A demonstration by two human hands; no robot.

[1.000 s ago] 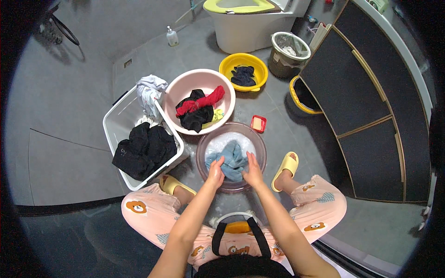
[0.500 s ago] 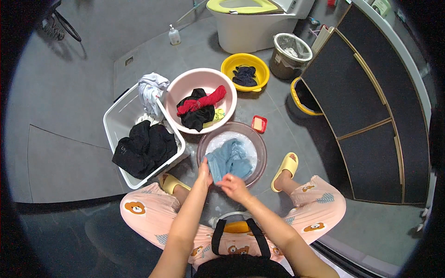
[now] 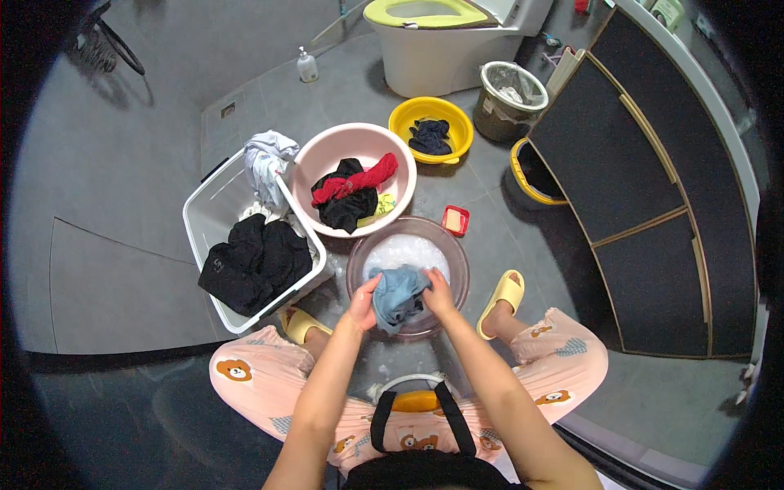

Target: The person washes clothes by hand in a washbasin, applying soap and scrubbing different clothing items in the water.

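A wet blue-grey cloth garment [image 3: 399, 297] is bunched between my two hands, over the near part of a translucent brownish basin [image 3: 460, 260]. White suds [image 3: 406, 250] float on the water in that basin. My left hand [image 3: 364, 303] grips the cloth's left side, thumb on top. At its right side my right hand [image 3: 438, 292] is closed on the same cloth, its fingertips partly hidden by the folds. Just beyond the basin's right rim lies a red soap dish [image 3: 465, 220] with a pale bar of soap [image 3: 453, 219].
A pink basin [image 3: 304, 163] holds black and red clothes. To its left stands a white laundry basket [image 3: 200, 237] with black clothes [image 3: 255, 265]. Farther back are a yellow basin [image 3: 400, 110] with dark cloth, a trash bin [image 3: 498, 122], a toilet [image 3: 433, 61] and a pump bottle [image 3: 307, 65].
My right hand has moved up and right to the cloth's right side. The cloth, spread out in the suds before, is now gathered into a bunch nearer to me.
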